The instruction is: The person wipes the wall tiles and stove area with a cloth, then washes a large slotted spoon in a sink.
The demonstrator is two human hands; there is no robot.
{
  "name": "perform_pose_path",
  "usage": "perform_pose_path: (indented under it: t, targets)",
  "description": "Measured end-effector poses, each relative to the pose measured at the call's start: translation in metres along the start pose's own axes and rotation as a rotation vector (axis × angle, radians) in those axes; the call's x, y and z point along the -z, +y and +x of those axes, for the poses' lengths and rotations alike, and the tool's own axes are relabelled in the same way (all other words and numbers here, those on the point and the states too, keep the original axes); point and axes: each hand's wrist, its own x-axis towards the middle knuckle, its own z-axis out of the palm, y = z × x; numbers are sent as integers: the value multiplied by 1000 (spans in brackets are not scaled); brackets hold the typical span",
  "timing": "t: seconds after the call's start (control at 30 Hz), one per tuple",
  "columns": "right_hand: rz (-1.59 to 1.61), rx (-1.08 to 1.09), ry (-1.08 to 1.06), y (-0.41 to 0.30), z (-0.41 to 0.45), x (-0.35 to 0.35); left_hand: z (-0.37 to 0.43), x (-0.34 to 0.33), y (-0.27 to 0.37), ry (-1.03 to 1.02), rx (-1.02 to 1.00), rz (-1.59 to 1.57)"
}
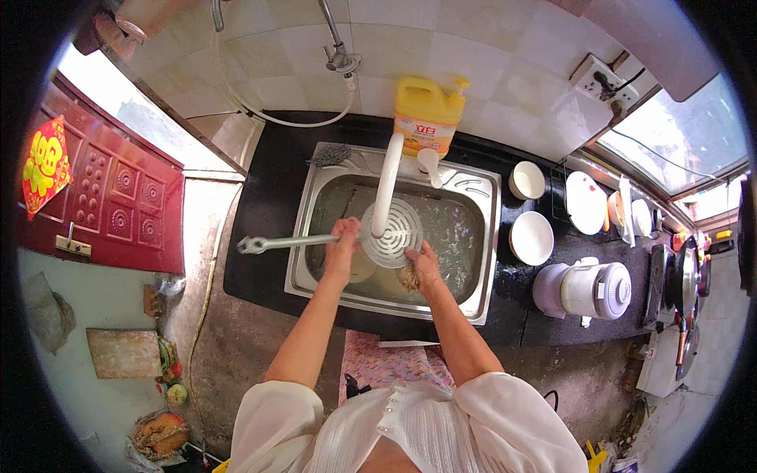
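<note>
Over the water-filled stainless steel sink [493,248], my left hand [339,253] grips the handle of a slotted metal skimmer [404,244]. The handle's looped end sticks out past the sink's left rim. My right hand [428,271] presses a tan, fibrous scrubber [407,279] close to the skimmer's lower right edge, with the thumb at the rim of the disc. The curved white faucet [388,177] hangs in front of the disc and hides part of it. Something pale and round, blurred by the water, lies below the skimmer.
Behind the sink stand a yellow detergent jug [428,115] and a white spoon [430,165]. A steel wool pad [332,155] rests on the back left corner. On the right counter are two bowls [531,238], a rack with plates [585,202] and a lidded white appliance [594,290].
</note>
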Motion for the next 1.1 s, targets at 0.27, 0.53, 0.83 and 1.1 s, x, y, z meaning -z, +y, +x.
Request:
perform_pose_path:
  t: [0.27, 0.53, 0.83, 1.1]
  targets:
    - [-720, 217, 196, -84, -48, 8, -3, -9, -27, 44, 198, -373]
    - [-554, 646, 296, -84, -22, -35, -5, -47, -24, -29, 394, -153]
    - [-1028, 655, -129, -97, -35, 1, -2, -28, -23, 9, 204, -238]
    - [-573, 727, -130, -76, -53, -49, -14, -44, 9, -9, 247, -119]
